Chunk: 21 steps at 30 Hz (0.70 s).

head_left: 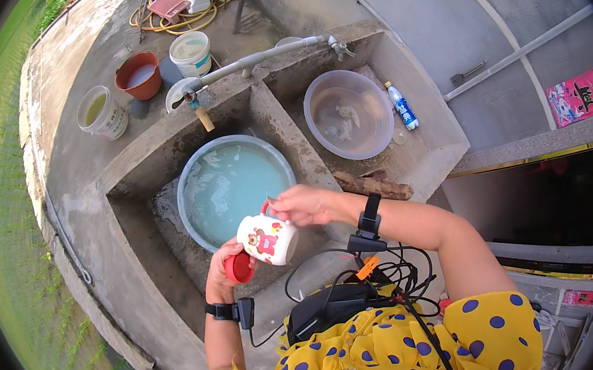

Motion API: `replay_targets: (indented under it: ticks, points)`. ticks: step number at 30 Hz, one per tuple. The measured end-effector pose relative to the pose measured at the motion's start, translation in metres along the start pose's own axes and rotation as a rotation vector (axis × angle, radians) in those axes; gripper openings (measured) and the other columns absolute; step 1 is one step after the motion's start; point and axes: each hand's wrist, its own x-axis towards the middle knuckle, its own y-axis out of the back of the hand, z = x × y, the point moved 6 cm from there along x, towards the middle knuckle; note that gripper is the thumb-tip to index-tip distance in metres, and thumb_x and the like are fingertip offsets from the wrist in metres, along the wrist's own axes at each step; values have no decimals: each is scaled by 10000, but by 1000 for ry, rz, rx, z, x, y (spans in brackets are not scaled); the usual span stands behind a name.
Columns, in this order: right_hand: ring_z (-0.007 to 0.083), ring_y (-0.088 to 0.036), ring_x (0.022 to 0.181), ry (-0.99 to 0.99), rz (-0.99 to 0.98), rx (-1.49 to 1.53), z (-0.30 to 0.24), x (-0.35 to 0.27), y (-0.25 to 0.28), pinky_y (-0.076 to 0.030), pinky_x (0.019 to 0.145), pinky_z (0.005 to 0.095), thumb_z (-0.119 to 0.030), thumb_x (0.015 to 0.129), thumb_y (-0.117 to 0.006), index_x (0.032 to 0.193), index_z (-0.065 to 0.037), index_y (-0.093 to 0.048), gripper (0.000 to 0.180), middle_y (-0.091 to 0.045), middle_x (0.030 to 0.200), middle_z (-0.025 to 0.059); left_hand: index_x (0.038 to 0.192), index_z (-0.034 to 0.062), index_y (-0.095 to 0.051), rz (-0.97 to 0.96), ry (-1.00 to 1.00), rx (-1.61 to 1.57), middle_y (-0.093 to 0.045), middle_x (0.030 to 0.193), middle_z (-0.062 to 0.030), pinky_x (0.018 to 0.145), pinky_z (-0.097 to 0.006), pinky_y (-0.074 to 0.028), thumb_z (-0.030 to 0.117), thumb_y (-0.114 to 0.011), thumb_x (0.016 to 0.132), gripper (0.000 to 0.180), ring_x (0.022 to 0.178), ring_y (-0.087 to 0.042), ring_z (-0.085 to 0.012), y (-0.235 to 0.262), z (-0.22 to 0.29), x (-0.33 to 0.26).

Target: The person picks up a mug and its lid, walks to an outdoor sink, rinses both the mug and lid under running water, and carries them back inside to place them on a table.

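A white cup (267, 240) printed with a brown bear in red is tilted over the near side of a blue basin. My right hand (306, 206) is closed on its red handle (265, 207). In my left hand (220, 265) is a red lid (239, 268), round and shaped like a small cap, held against the cup's left side. Whether the left fingers also grip the cup is hidden. The blue basin (182, 197) stands in the left sink compartment and holds water. Above it hangs a tap (199, 110).
A divider (284, 136) splits the concrete sink. The right compartment holds a clear tub (312, 111) and a bottle with a blue label (402, 107). Rough wood (372, 185) lies nearby. Beyond stand a brown bucket (140, 86), white buckets (113, 121) and a yellow hose (182, 29).
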Motion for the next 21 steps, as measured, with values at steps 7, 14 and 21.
replay_targets:
  ticks: [7, 14, 21]
  points:
    - [116, -566, 731, 192, 57, -384, -15, -38, 5, -460, 699, 272, -265, 928, -641, 972, -26, -649, 244, -623, 825, 12, 1270, -28, -530, -19, -105, -23, -583, 1184, -167, 659, -375, -556, 197, -582, 850, 479, 875, -633, -245, -34, 10, 9]
    - [289, -629, 747, 479, 67, -1271, -38, -152, -18, -484, 724, 365, -207, 791, -739, 969, -48, -680, 246, -656, 825, 171, 1309, -4, -517, 241, -154, -315, -580, 1182, -146, 893, -473, -510, 350, -571, 915, 533, 956, -603, -250, -13, -8, 19]
    - [367, -628, 796, 474, 110, -1761, 7, -263, 25, -476, 691, 442, -207, 733, -741, 837, -65, -672, 189, -648, 789, 175, 1328, 13, -502, 232, -116, -339, -605, 1162, -133, 1012, -525, -432, 376, -570, 918, 552, 932, -633, -249, -49, -53, 17]
